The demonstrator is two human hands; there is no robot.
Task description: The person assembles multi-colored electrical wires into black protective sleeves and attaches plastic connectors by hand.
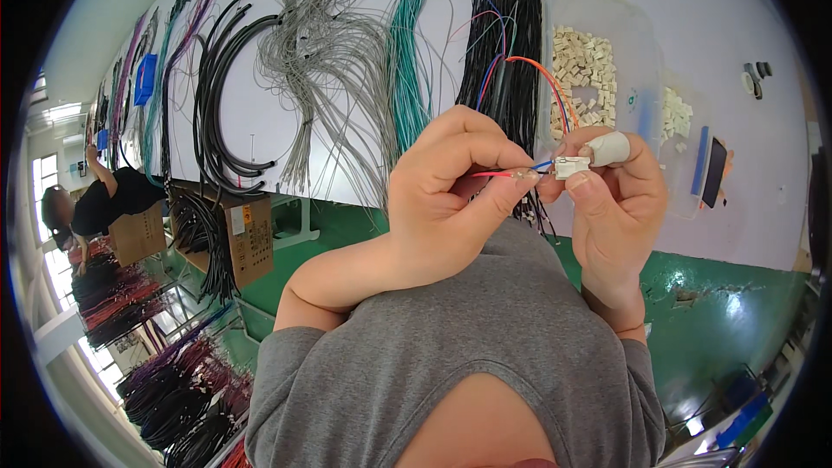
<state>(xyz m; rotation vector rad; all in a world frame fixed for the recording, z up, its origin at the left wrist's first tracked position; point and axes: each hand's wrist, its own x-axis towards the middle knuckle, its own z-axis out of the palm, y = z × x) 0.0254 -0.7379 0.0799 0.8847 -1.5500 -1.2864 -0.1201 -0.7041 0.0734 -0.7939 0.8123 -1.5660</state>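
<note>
Between thumb and fingers, my right hand [620, 195] holds a small white plastic connector housing [570, 166]. A white wrap covers one of its fingers. Close beside it, my left hand [464, 191] pinches thin wires [494, 174], red, blue and black among them, whose ends meet the housing's left side. How deep the wire ends sit cannot be made out. An orange wire [544, 74] arcs up from behind my right hand to a dark sleeved cable [500, 87]. That cable lies on a thick bundle of black cables [485, 35].
Beyond my hands stands a clear plastic bin [641, 52] with many white housings. Teal wires [407, 43], grey wires [334, 52] and black tubes [208, 104] spread leftward across the white table [737, 26]. Cardboard boxes [251, 238] and another person [113, 199] are at far left.
</note>
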